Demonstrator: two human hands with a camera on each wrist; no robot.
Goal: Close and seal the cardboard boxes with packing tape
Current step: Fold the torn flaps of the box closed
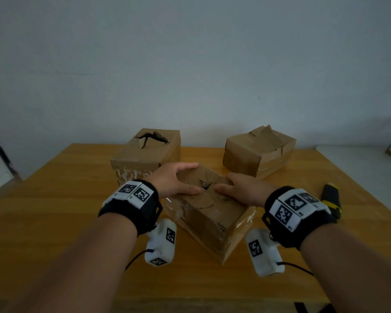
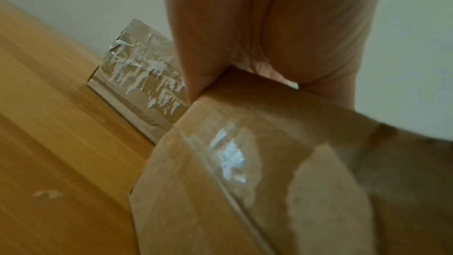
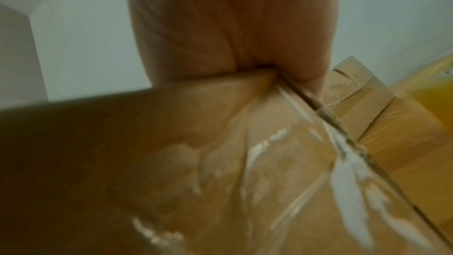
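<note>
Wooden worktop [image 1: 54, 199] against a pale wall, carrying three cardboard boxes. Far-left box [image 1: 146, 150]: top torn open in a ragged hole, crinkled clear tape along its lower side. Far-right box [image 1: 259, 150]: flaps crumpled and raised, tape bands across the front. Near box [image 1: 210, 222] sits between the forearms, turned corner-on toward the person, top flaps torn and not lying flat (small dark gap at the middle), glossy tape on its sides. Left hand [image 1: 174, 180] lies on the top's left part, fingers curled over the far edge, thumb flat along the flap. Right hand [image 1: 244, 188] lies on the top's right part, thumb pointing inward; its fingers run down the far side, and their curl cannot be told. Yellow-and-black utility knife [image 1: 332, 199] lies on the worktop just beyond the right wrist.
</note>
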